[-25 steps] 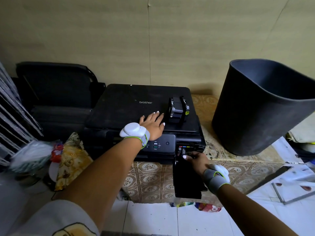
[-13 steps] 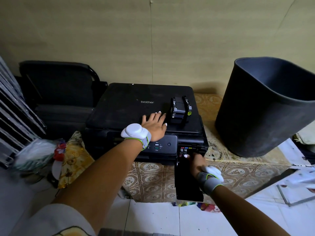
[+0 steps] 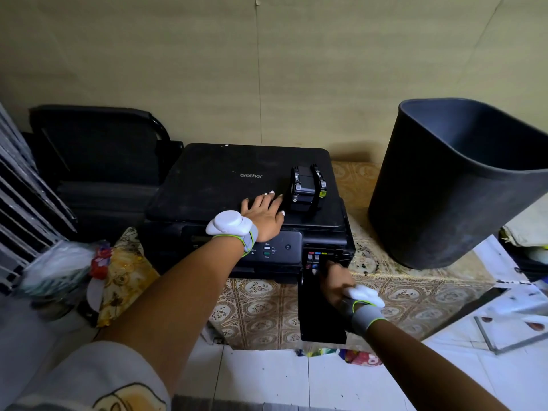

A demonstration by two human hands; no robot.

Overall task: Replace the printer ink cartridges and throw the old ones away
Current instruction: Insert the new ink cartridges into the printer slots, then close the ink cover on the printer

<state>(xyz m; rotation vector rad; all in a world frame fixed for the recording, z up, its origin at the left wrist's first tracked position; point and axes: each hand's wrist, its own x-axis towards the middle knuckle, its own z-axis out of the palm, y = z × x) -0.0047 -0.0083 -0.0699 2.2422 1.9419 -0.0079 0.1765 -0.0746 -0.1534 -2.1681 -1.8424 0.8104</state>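
Observation:
A black Brother printer (image 3: 225, 179) sits on a patterned cloth. Two black ink cartridges (image 3: 307, 188) stand upright together on its lid, near the right edge. My left hand (image 3: 264, 215) lies flat on the lid just left of them, fingers spread and holding nothing. The cartridge door (image 3: 314, 315) hangs open at the front right, below the bay with coloured labels (image 3: 314, 258). My right hand (image 3: 336, 283) reaches into that bay with its fingers curled. The fingertips are hidden, so I cannot tell whether they hold anything. A tall dark bin (image 3: 444, 203) stands to the right.
A black chair (image 3: 98, 149) stands against the wall left of the printer, with a slatted stack (image 3: 17, 188) and plastic bags (image 3: 59, 268) beside it. The patterned cloth (image 3: 400, 289) covers the low stand. Papers and a metal frame (image 3: 519, 315) lie on the floor at right.
My right hand has turned and pushed its fingers a little further into the cartridge bay. My left hand stays flat on the lid.

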